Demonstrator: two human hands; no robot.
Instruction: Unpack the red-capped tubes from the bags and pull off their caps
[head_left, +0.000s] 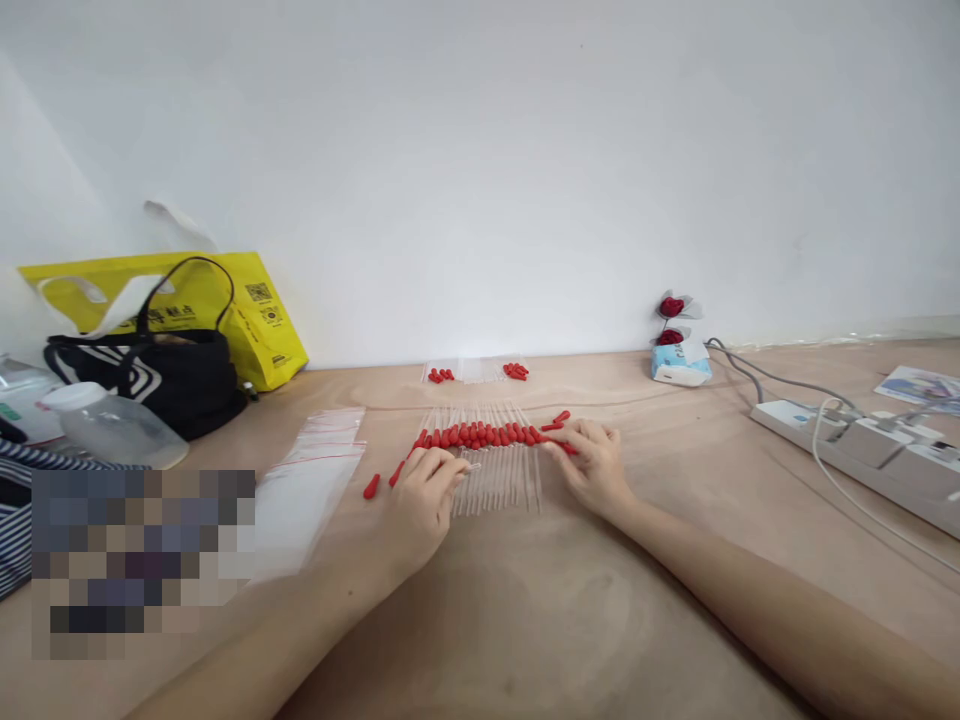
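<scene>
A row of clear droppers with red rubber bulbs (480, 434) lies across the wooden table, their thin tubes (499, 480) pointing both toward me and toward the wall. My left hand (427, 490) is closed at the row's left end, a short clear tube end (472, 467) sticking out past its fingertips. At the right end, my right hand (591, 462) pinches a red bulb between thumb and fingers. Loose red bulbs (371, 487) lie left of my left hand, and a few more (561, 416) lie just beyond my right fingers.
Clear zip bags (311, 490) lie to the left; bags with red bulbs (480, 370) lie by the wall. A yellow bag (277, 330), black handbag (187, 380) and plastic bottle (120, 430) stand left. A tissue pack (680, 365) and power strip (862, 450) are right.
</scene>
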